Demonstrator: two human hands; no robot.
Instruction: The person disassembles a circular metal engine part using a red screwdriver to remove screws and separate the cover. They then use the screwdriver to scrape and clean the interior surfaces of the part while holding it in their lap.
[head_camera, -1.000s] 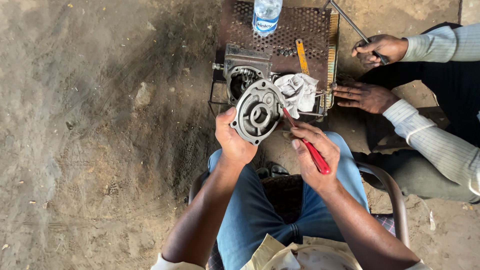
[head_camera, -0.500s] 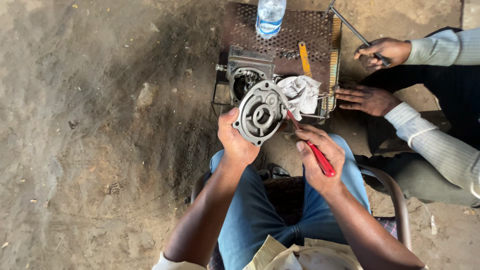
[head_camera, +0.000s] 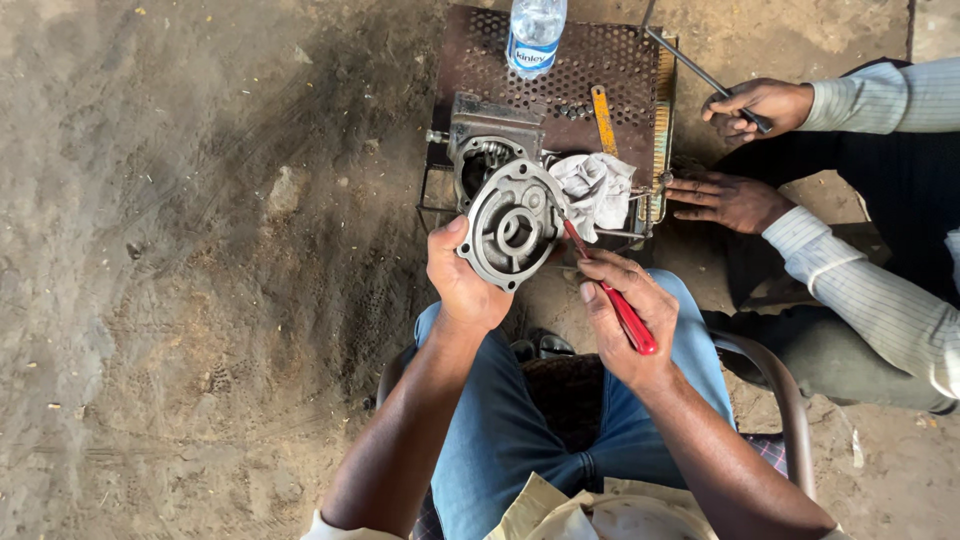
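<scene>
The left hand (head_camera: 462, 285) grips a round grey metal cover (head_camera: 510, 232) by its lower edge and holds it up on its side, just in front of the metal block (head_camera: 487, 152). The right hand (head_camera: 625, 320) is closed around a screwdriver with a red handle (head_camera: 610, 300), and its tip touches the cover's right edge. The cover is already off the block, and the block's round hole shows open. A white rag (head_camera: 597, 188) lies just right of the block on the rusty bench (head_camera: 620, 70). I think the scraping or cleaning of the cover is only partly done, and it is not yet back on. Another person's hands rest right of the block, one holding a thin rod (head_camera: 700, 72)
</scene>
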